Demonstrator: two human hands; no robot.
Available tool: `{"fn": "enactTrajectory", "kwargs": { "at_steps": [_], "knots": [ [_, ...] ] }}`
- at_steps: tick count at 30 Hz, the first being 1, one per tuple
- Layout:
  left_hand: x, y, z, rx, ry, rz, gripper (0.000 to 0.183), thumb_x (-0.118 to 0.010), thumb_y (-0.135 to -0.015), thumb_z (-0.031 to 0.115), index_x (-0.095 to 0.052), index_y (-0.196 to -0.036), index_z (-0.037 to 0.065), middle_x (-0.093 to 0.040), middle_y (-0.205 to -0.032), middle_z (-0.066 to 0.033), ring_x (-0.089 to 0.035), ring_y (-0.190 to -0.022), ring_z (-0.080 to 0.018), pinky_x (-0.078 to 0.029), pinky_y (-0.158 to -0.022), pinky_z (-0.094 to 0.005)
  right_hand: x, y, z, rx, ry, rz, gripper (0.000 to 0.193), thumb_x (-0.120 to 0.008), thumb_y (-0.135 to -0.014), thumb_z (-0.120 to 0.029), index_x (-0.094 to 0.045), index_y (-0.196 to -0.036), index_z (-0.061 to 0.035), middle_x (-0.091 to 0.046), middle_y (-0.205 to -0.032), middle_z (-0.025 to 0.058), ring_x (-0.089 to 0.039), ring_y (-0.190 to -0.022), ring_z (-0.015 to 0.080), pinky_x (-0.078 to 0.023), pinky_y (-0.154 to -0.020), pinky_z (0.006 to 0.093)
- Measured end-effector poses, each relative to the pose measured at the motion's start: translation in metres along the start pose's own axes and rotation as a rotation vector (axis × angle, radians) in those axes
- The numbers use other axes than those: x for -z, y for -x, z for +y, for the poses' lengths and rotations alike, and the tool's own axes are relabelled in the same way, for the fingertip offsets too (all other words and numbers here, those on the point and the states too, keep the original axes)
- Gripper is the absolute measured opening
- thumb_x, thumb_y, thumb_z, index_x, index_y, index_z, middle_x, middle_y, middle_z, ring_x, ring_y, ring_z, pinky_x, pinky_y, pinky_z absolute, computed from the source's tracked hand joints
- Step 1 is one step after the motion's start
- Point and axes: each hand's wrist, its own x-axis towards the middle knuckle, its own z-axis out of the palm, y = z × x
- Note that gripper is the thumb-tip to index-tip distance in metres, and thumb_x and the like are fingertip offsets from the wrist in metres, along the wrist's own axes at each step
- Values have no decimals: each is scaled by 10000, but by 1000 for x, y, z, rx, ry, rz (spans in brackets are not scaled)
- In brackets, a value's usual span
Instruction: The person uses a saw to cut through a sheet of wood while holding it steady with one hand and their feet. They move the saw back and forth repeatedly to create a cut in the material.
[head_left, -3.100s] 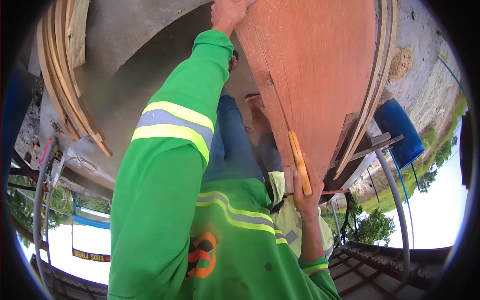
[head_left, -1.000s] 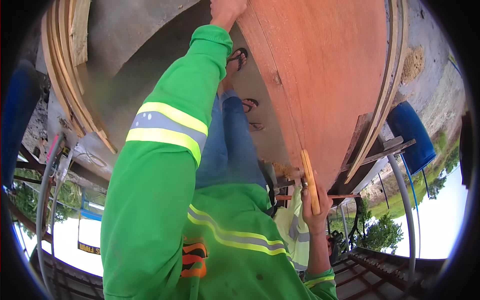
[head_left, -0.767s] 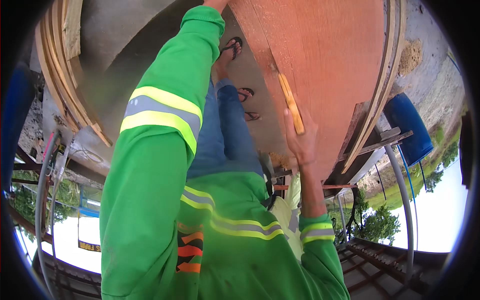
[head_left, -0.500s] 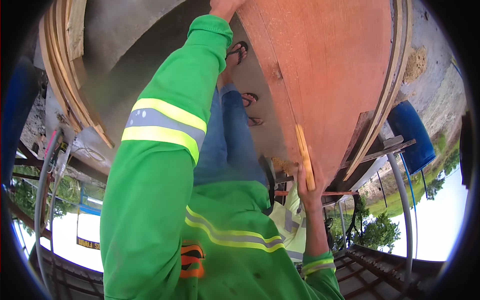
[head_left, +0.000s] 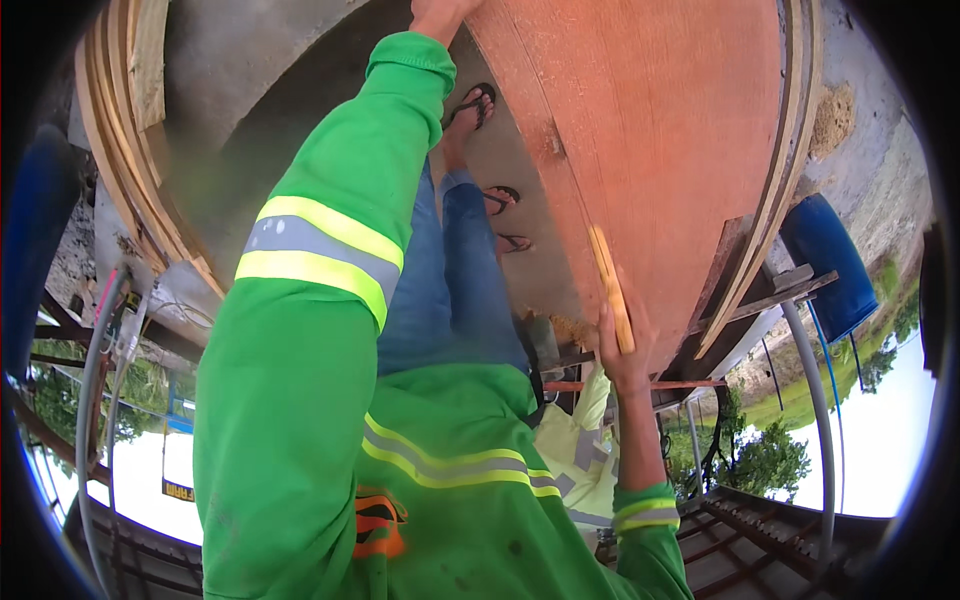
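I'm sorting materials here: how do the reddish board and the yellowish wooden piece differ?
Colour: the board is reddish-brown; the wooden piece is yellowish.
Size: the board is broad, running past the picture's top; the wooden piece is short and slim.
Hold: the right hand grips the wooden piece, not the board.
Both look wooden.

Blue barrel point(head_left: 830, 265) to your right
Long wooden strips point(head_left: 112, 130) lie on your left; a leafy tree point(head_left: 772, 465) shows lower right, near a grey pole point(head_left: 819, 400).
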Motion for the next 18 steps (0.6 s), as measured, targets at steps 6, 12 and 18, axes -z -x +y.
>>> {"fn": "enactTrajectory", "kwargs": {
  "at_steps": [6,12,18],
  "knots": [
    [-6,-13,-19,-10,-63,42,1102,-858,-724,523,-343,-1391,-188,-479,-1411,-386,-492,-1338,-457,-416,-1115,-468,-33,-61,-34,57,8,55,396,-667,-944,-139,-610,-1317,-22,-698,-943,230,-680,-683,288,-528,-633,378],
    [0,-14,-11,5,-92,79,1104,-846,-733,536,-330,-1410,-166,-489,-1399,-388,-504,-1323,-463,-424,-1103,-475,62,101,-48,4,149,-34,529,-657,-869,-93,-559,-1370,46,-713,-1170,212,-731,-889,313,-559,-858,376],
    [-35,2,9,34,-144,-7,1128,-815,-757,560,-288,-1440,-165,-465,-1411,-403,-483,-1343,-471,-401,-1123,-480,-55,-130,-21,79,47,167,418,-689,-939,-190,-619,-1312,-15,-680,-809,214,-643,-597,270,-511,-560,355]
  ]
}}
